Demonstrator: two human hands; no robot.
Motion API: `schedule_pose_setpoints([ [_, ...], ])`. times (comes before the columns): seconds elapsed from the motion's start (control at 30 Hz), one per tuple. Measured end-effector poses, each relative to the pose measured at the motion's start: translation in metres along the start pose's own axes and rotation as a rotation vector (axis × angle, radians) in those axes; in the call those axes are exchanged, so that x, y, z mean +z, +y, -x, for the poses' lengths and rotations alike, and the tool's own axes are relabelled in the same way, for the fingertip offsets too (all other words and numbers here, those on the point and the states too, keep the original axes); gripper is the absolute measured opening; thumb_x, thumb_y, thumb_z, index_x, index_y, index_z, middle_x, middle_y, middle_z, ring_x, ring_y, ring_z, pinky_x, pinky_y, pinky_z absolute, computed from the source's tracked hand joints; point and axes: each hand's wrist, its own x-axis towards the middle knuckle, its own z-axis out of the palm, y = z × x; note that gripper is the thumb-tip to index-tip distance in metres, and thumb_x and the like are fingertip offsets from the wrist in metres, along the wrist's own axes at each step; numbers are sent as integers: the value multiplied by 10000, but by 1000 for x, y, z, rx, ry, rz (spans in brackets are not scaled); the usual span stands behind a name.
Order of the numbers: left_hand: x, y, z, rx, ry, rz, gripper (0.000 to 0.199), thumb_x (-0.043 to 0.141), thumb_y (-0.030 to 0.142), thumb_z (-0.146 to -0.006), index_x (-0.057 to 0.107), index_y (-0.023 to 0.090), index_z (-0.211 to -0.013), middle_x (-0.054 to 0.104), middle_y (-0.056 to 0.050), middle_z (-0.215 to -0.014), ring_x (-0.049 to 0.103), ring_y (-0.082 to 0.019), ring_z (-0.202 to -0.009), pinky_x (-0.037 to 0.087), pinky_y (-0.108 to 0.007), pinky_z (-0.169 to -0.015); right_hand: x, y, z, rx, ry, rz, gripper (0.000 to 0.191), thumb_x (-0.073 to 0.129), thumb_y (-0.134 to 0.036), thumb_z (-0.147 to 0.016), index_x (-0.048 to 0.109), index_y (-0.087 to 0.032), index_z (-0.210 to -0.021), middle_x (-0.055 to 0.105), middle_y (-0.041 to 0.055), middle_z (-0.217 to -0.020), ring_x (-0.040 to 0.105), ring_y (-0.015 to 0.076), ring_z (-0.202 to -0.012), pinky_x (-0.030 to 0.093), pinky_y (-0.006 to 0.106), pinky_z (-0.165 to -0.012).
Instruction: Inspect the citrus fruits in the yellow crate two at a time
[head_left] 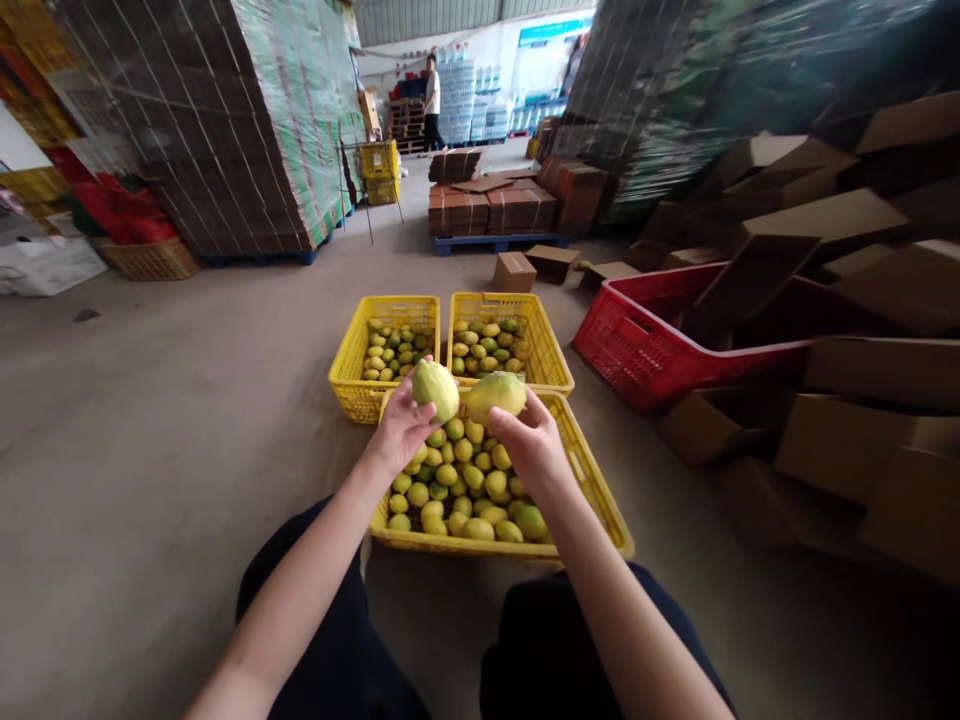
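Note:
My left hand [403,428] grips a pale green-yellow lemon [436,391] between thumb and fingers. Beside it, my right hand [534,440] is closed around a longer yellow-green lemon [498,397]. Both fruits are held up above the far part of a large yellow crate [600,490], which holds many yellow and green lemons [472,478]. Behind it stand two smaller yellow crates, the left crate [349,385] and the right crate [553,350], each partly filled with similar fruit.
A red crate [637,340] with cardboard in it stands at the right, amid heaped open boxes [847,440]. Flattened cartons [517,210] lie on a blue pallet [495,243] ahead. Tall wrapped stacks [247,120] flank the aisle. A person [432,105] is far back.

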Motion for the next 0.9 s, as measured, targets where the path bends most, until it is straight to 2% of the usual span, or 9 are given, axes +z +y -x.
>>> schedule_pose_setpoints([
  [0.1,-2,1,-2,-43,14,92,464,696,365,-690,586,225,-1118,609,-84,-1181,530,-289,-1181,483,-445,-933,0,0,-3,121,6,-140,345,763,-343,-624,622,-234,-919,699,1,-897,675,211,-806,558,365,-726],
  [0.17,-5,-1,-4,-84,51,155,395,673,366,-709,600,213,-1066,620,-76,-1142,549,-277,-1154,485,-453,-940,2,2,-4,201,-9,-199,311,750,-339,-620,622,-221,-879,703,11,-871,683,206,-743,565,363,-682],
  [0.3,-6,-6,-9,-173,246,319,281,710,347,-713,602,205,-930,636,-21,-887,630,-176,-902,528,-378,-892,8,6,-4,313,-53,-213,285,742,-385,-632,619,-192,-801,693,23,-770,665,191,-603,538,307,-518],
  [0.4,-4,-8,-11,-227,355,428,253,679,407,-760,579,190,-844,613,-14,-788,615,-135,-760,557,-327,-812,14,8,-2,403,25,-267,272,747,-385,-640,604,-194,-771,665,-7,-704,621,149,-524,490,256,-431],
  [0.53,-6,-11,-12,-323,350,524,332,529,480,-855,598,156,-889,630,-58,-814,616,-144,-741,564,-302,-720,17,9,-2,544,170,-316,230,704,-392,-712,584,-200,-752,615,-31,-593,582,135,-463,418,224,-348],
  [0.67,-7,-13,-13,-359,405,593,302,462,406,-909,614,146,-908,653,-62,-839,629,-128,-735,544,-231,-650,15,11,-5,692,255,-287,250,615,-436,-806,577,-194,-757,612,-20,-555,591,145,-466,446,233,-375],
  [0.77,-3,-11,-14,-370,518,646,288,395,316,-942,615,139,-883,653,-44,-767,639,-141,-712,556,-256,-644,14,14,-6,712,305,-283,202,599,-382,-831,572,-196,-758,608,-29,-536,568,132,-440,454,235,-391],
  [0.9,1,-10,-11,-384,580,648,227,493,320,-893,604,146,-798,634,-30,-696,621,-149,-642,561,-287,-597,12,17,-5,787,313,-358,257,479,-359,-884,552,-191,-703,603,-3,-500,579,159,-436,463,260,-409],
])
